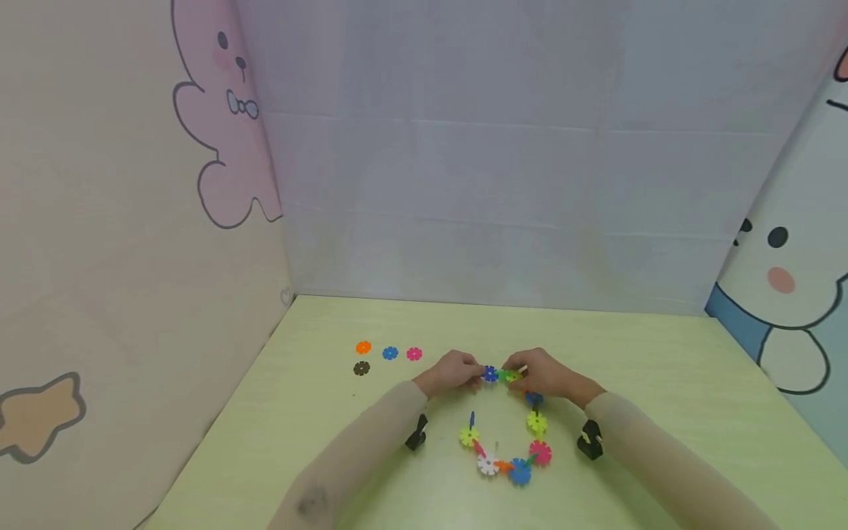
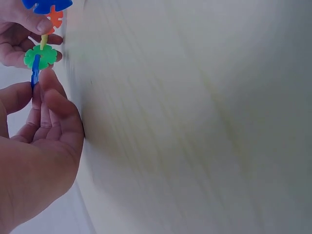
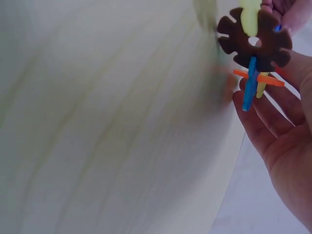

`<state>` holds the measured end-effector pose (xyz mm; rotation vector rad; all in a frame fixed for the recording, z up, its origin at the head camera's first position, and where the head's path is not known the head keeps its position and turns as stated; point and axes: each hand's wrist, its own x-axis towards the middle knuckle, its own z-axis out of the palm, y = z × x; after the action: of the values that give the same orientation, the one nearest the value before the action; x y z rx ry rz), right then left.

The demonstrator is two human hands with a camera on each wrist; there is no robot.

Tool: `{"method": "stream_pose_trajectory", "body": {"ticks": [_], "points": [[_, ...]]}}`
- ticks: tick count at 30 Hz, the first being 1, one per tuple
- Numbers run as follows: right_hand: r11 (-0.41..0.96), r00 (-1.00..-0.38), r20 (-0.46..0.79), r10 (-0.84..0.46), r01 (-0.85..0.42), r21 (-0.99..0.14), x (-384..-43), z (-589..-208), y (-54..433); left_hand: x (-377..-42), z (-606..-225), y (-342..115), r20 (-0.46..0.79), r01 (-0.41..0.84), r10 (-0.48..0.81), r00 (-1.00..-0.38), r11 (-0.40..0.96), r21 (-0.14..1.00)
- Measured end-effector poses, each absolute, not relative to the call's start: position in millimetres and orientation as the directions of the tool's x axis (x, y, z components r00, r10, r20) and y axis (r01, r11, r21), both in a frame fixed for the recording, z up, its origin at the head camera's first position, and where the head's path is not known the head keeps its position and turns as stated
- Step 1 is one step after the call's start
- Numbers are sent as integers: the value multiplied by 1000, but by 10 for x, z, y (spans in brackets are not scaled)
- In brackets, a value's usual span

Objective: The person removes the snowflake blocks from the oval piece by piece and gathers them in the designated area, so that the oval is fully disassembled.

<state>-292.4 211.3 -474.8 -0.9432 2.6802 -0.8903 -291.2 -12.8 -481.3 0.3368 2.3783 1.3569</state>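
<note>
Head view, chain: I see the disc chain point(image 1: 540, 452) on the desk point(image 1: 265, 442), an unclosed ring, gap near ten o'clock.
Head view, hands: left hand point(image 1: 450, 371) at the ring's eleven, right hand point(image 1: 545, 372) at one; loose discs point(image 1: 390, 353) lie toward the left hand's ten.
Left wrist view, blue disc: the left grip pinches the blue disc point(image 2: 34, 77) edge-on, green disc point(image 2: 47, 57) at its twelve.
Right wrist view, brown disc: brown disc point(image 3: 269, 39) at two; the right grip is closed on the chain, exact disc unclear.
Handling: probably light, stiff, slick; joints may pop, so I'd pinch flat faces beside slots.

Left hand point(image 1: 452, 372) near right hand point(image 1: 545, 372)
</note>
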Motion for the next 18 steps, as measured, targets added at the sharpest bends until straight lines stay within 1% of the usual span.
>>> {"method": "stream_pose_trajectory", "body": {"ticks": [9, 14, 18], "points": [[616, -777, 45, -627, -531, -582, -2941, -4760, 2102, -2938, -4847, -105, -213, 13, 400, -891, 493, 870], [621, -774, 45, -632, -540, -568, -2935, -4749, 2100, -2958, -4856, -63, -236, -44, 398, -887, 435, 899], [603, -758, 61, -650, -562, -567, -2928, -4727, 2102, -2952, -4845, -53, -247, -70, 406, -880, 403, 913]]}}
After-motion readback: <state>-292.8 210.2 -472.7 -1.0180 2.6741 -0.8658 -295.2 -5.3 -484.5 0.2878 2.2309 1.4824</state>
